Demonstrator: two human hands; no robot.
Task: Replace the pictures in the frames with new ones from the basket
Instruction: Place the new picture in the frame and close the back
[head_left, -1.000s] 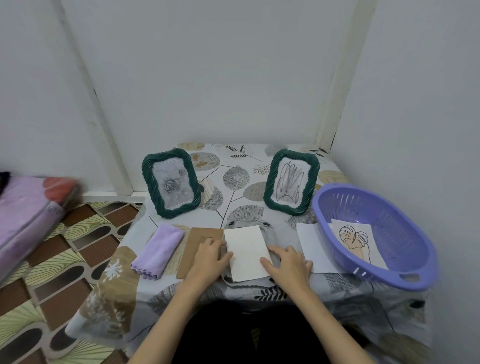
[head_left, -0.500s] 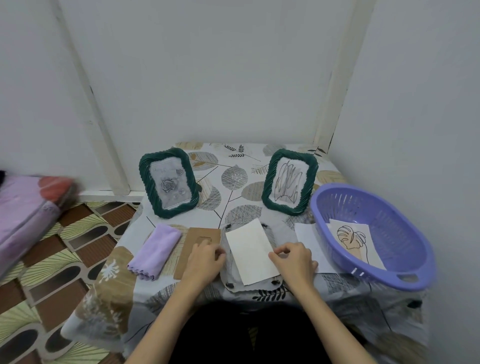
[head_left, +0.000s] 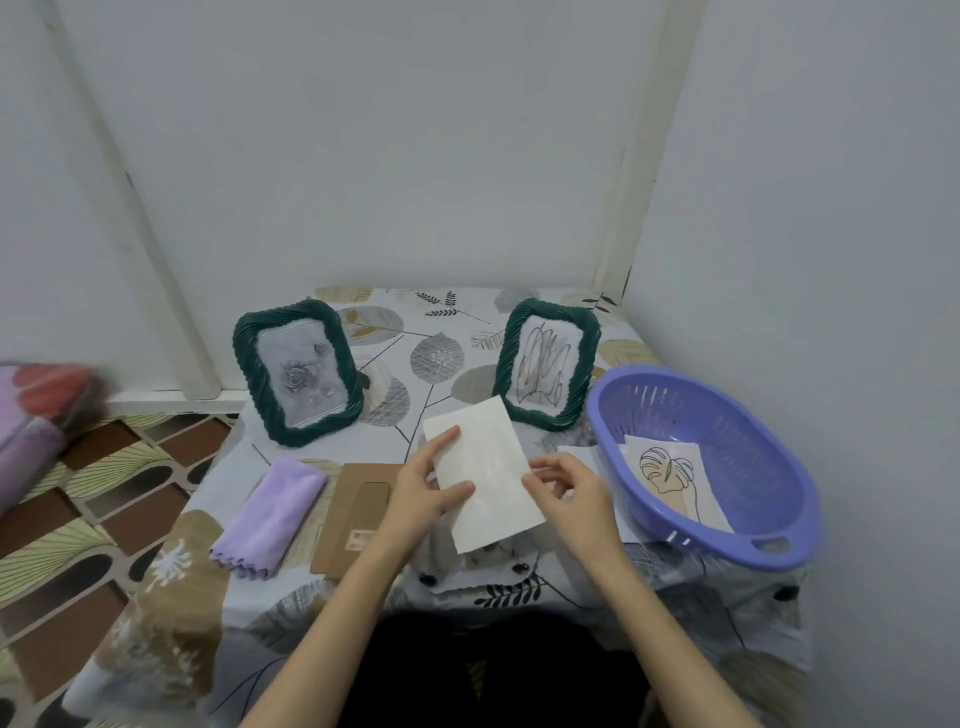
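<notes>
Left hand (head_left: 415, 488) pinches the white sheet (head_left: 480, 470) thumb-over-fingers, right hand (head_left: 571, 491) grips its right edge, both above the table (head_left: 208, 597).

Your white rectangular sheet (head_left: 483, 475) and left hand (head_left: 423, 491) cover most of the clear frame part (head_left: 470, 564) lying flat beneath; only its lower edge shows. The sheet's face is too faint to read. The pink and red bundle (head_left: 36, 410) at the left edge is blurred and cut off.
</notes>
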